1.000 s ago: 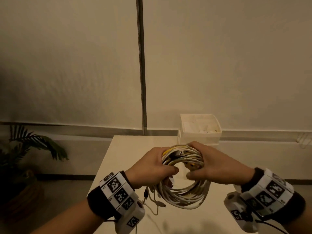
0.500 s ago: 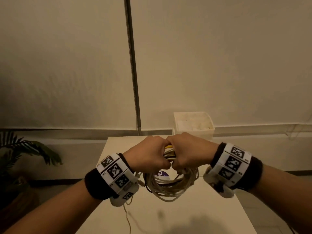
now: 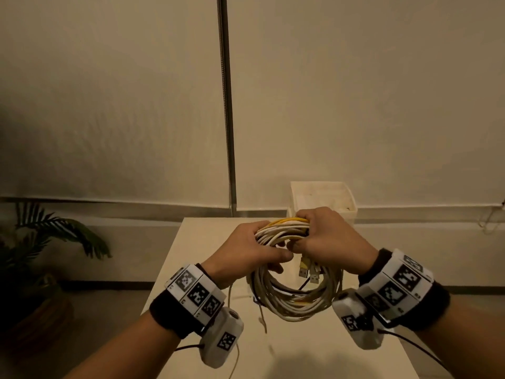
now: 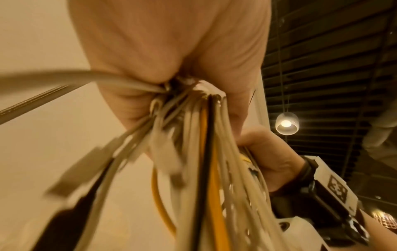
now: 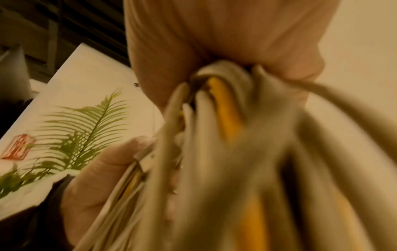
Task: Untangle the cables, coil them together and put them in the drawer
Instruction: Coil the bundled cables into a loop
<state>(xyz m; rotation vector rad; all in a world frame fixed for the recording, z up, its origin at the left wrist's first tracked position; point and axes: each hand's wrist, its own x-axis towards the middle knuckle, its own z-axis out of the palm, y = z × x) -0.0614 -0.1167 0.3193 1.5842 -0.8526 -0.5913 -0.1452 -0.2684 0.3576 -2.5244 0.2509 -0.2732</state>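
A round coil of white and yellow cables [image 3: 293, 302] hangs at lower centre above the pale rectangular table [image 3: 191, 242], left hand [image 3: 246, 253] and right hand [image 3: 330, 239] gripping its top; an open white plastic drawer box [image 3: 322, 192] sits behind, a green potted palm [image 3: 41, 242] far left.

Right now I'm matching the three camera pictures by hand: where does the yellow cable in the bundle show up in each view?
Head: the yellow cable arcs over the top of the coil, between the left hand and right hand.
Left wrist: it runs down the centre, beside a black cable.
Right wrist: it comes out under the curled fingers, upper centre.
Shared landmark: the coil of cables, gripped by both hands.
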